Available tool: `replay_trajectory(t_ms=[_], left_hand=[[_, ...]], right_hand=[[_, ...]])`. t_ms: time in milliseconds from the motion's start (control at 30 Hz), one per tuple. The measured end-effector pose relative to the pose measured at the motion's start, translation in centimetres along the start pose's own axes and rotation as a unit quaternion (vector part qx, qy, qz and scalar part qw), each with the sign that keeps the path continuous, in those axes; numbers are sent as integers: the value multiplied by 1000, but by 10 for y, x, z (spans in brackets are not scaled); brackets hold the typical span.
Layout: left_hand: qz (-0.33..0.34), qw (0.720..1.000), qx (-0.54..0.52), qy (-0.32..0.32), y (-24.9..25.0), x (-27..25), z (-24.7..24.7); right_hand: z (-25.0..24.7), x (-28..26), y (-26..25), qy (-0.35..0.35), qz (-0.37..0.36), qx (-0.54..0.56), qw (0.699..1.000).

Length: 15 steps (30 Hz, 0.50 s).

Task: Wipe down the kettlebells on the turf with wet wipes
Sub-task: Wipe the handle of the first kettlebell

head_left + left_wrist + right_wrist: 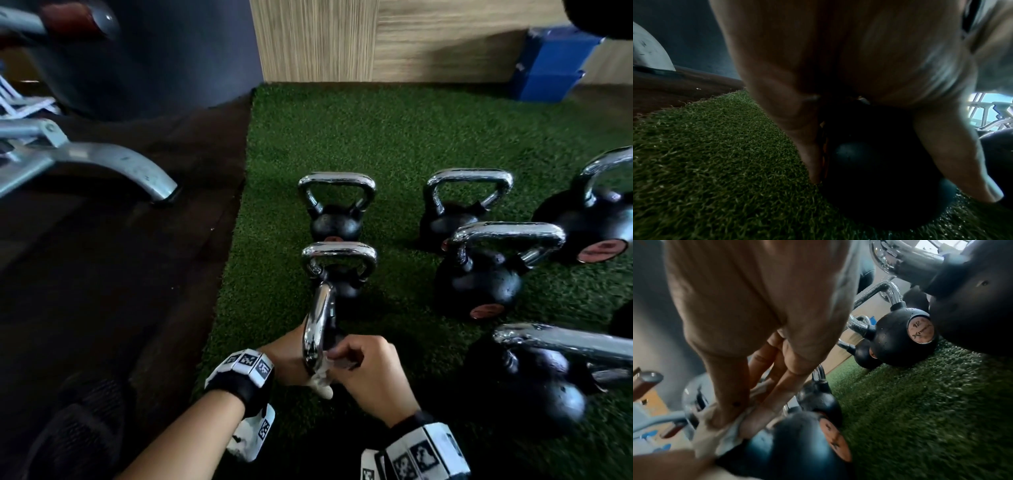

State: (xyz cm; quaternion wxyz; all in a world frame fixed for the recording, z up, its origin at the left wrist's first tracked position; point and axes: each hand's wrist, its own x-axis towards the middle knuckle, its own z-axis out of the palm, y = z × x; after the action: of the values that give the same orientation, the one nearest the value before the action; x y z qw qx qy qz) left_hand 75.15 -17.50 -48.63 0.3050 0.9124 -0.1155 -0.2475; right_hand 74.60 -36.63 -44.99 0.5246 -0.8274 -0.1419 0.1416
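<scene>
The nearest black kettlebell (869, 162) stands on the green turf (376, 144), its chrome handle (319, 329) edge-on to me. My left hand (291, 353) holds it from the left. In the left wrist view the fingers (953, 154) and thumb reach down either side of the black ball. My right hand (349, 358) pinches a crumpled white wet wipe (322, 382) against the lower part of the handle. The right wrist view shows the wet wipe (725, 434) pressed between thumb and fingers just above the ball (789, 443).
Several more chrome-handled kettlebells stand on the turf: one just behind (337, 267), others farther back (334, 219) and to the right (479, 284), with a large one close at right (534, 387). A grey machine foot (130, 168) rests on the dark floor to the left. Blue boxes (551, 65) stand by the wall.
</scene>
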Motion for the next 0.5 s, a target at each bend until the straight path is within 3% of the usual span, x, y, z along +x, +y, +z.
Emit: replay_trajectory(t_ms=[133,233,333,500], left_hand=[[38,999,-24,26,3,-4,1],[61,998,17,-7,7,-4,1],[35,997,74,-10,4,-3,3],[42,998,39,20,1,-7,7]], right_hand=[[4,-1,7,-23,-16,-26,999],[4,4,10,-36,-58,-59,996],[4,6,16,-81,-63,-97,990],[-1,4,17,-136,-44,-68,987]])
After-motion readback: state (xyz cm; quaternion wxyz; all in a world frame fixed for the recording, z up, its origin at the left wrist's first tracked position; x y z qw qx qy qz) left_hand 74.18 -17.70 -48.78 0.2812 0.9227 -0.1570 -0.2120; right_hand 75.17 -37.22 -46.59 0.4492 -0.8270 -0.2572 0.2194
